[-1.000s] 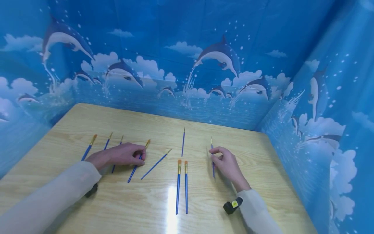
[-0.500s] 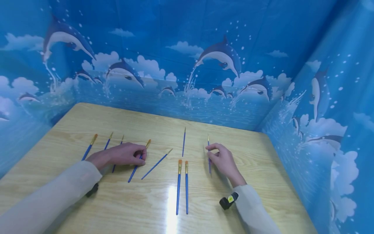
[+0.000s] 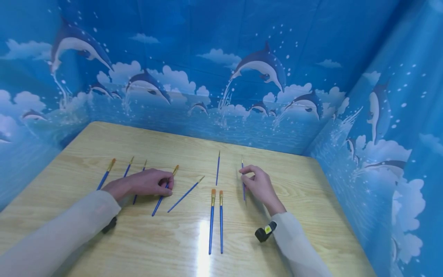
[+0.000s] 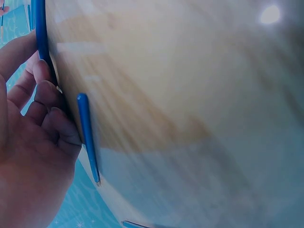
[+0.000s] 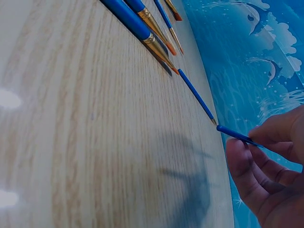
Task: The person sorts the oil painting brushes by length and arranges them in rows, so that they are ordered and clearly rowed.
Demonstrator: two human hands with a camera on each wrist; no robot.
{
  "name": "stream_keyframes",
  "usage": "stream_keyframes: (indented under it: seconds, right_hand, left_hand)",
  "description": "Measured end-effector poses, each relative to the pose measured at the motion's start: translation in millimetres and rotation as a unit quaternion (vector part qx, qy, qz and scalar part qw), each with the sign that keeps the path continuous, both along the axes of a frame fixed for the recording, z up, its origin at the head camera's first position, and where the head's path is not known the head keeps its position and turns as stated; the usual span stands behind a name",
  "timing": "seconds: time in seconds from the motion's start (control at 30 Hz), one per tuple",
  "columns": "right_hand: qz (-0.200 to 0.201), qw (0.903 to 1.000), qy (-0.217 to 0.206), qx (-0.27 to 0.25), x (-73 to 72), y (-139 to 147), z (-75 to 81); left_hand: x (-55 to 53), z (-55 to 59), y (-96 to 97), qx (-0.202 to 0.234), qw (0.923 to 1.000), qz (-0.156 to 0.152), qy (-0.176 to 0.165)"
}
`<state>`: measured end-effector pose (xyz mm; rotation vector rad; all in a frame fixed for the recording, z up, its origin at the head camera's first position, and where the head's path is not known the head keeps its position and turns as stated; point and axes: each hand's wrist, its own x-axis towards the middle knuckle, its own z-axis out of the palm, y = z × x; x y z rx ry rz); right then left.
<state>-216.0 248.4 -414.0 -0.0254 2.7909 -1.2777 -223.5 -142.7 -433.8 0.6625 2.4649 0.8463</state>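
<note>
My left hand (image 3: 149,182) pinches a blue paintbrush (image 3: 157,207) with an orange tip, at the left of the table. In the left wrist view its blue handle (image 4: 42,23) runs along the fingertips. At the right, my right hand (image 3: 257,184) pinches a thin paintbrush (image 3: 243,193) between thumb and fingers, its pale tip pointing to the back. In the right wrist view the end of that handle (image 5: 232,133) sticks out over the table, and the hand's shadow falls on the wood. Another thin paintbrush (image 3: 218,168) lies left of the right hand.
Two orange-tipped brushes (image 3: 212,221) lie side by side at the front middle. A slanted thin brush (image 3: 185,195) lies right of the left hand. Several more brushes (image 3: 105,175) lie around the left forearm. A dolphin-print curtain (image 3: 221,88) hangs along the wooden table's (image 3: 287,171) back and sides.
My right hand has moved left and slightly toward the back with the thin paintbrush, nearer the brush lying at the back middle. My left hand has stayed still.
</note>
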Motion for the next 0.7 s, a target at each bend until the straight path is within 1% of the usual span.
stream_keyframes:
  seconds: [0.4, 0.7]
  right_hand:
    - [0.003, 1.0000, 0.006, -0.004, -7.4, -8, -0.3]
    - [0.008, 1.0000, 0.000, 0.003, -13.8, -18, 5.5]
  left_hand:
    - [0.6, 1.4, 2.2, -0.005, 1.0000, 0.006, -0.005]
    - [0.9, 1.5, 1.6, -0.008, 0.9999, 0.009, -0.005]
